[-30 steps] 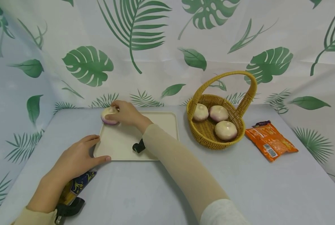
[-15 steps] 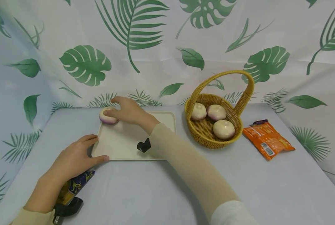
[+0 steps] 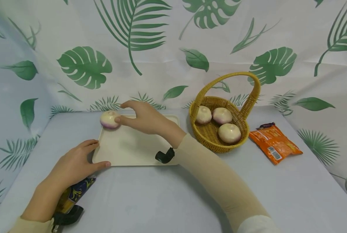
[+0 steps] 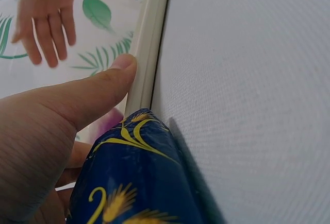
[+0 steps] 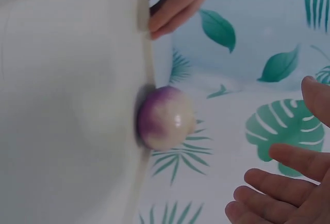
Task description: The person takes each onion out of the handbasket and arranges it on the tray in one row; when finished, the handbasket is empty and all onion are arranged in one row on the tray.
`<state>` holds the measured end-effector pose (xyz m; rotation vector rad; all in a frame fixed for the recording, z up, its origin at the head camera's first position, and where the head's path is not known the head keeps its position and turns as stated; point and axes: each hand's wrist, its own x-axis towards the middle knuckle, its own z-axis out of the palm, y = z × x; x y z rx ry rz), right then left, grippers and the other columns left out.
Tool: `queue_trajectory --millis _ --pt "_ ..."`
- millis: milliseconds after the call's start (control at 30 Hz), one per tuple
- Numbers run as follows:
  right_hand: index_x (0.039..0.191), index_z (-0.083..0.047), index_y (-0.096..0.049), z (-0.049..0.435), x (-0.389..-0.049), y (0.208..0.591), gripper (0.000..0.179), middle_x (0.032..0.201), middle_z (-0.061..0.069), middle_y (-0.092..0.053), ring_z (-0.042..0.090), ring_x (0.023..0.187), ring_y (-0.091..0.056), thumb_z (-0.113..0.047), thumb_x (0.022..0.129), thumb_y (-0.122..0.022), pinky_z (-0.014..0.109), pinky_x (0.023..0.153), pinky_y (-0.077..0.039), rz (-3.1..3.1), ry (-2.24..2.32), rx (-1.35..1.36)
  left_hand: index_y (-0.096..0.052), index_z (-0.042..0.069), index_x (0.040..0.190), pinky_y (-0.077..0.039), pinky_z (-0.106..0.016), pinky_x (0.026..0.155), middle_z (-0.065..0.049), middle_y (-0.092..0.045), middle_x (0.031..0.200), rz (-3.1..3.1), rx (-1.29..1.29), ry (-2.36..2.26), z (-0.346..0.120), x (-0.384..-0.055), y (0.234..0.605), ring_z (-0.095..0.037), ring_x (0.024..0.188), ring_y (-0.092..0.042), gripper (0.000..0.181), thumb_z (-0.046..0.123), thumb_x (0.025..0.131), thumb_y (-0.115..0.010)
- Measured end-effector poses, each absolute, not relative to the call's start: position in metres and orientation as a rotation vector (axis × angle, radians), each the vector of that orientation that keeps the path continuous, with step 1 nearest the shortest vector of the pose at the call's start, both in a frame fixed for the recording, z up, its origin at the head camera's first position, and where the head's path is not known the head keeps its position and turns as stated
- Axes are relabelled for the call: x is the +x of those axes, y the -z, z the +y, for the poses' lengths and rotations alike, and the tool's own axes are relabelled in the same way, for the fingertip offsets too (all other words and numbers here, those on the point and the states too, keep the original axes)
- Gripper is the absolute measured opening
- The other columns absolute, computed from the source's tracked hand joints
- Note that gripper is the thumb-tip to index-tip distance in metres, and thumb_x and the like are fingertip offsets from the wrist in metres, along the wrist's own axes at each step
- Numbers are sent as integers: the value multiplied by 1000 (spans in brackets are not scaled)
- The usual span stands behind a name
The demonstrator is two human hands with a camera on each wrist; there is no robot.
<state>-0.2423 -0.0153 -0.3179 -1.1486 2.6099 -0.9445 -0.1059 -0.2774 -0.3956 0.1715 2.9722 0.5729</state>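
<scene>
A white-and-purple turnip point(image 3: 110, 119) sits at the far left corner of the cream tray point(image 3: 132, 150). My right hand point(image 3: 147, 118) is just right of the turnip with its fingers spread; the right wrist view shows a gap between the hand point(image 5: 289, 188) and the turnip point(image 5: 166, 118). My left hand point(image 3: 74, 165) rests at the tray's near left corner, thumb along the front edge and fingers at the left edge. In the left wrist view its straight thumb point(image 4: 103, 87) touches the tray rim point(image 4: 147, 49).
A wicker basket point(image 3: 211, 144) with 3 more turnips stands right of the tray. Beyond it lies an orange packet point(image 3: 275, 144) with a dark purple wrapper point(image 3: 265, 126). A blue packet point(image 3: 81, 189) with yellow wheat print lies under my left wrist. A leaf-printed cloth point(image 3: 158, 74) hangs behind.
My right hand has let go of the turnip and drawn back to the right. The turnip stays on the tray's corner. The left hand stays on the tray; the view shifts slightly.
</scene>
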Motion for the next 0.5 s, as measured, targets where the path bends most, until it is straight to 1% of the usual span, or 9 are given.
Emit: queue_trajectory --millis 133,267,500 --pt "157 -13 -58 -1 -231 311 67 156 0 -61 15 147 -53 -58 107 -65 34 121 -44 2604 960 -1174 -55 -11 152 -46 -78 105 -33 -47 161 2968 163 -570 -278 -105 395 -60 142 -48 114 79 87 -78" --pt "156 -16 -59 19 -220 304 64 156 -1 -61 15 147 -53 -59 107 -64 38 121 -44 2616 972 -1159 -55 -11 153 -45 -78 106 -34 -47 161 2968 158 -578 -277 -106 394 -61 143 -47 113 78 87 -79" --pt "149 -14 -66 60 -203 288 53 147 -3 -67 17 135 -62 -49 109 -66 41 112 -52 2598 995 -1206 -55 -12 152 -44 -77 108 -33 -47 161 2980 178 -584 -276 -105 394 -61 143 -47 113 76 86 -80"
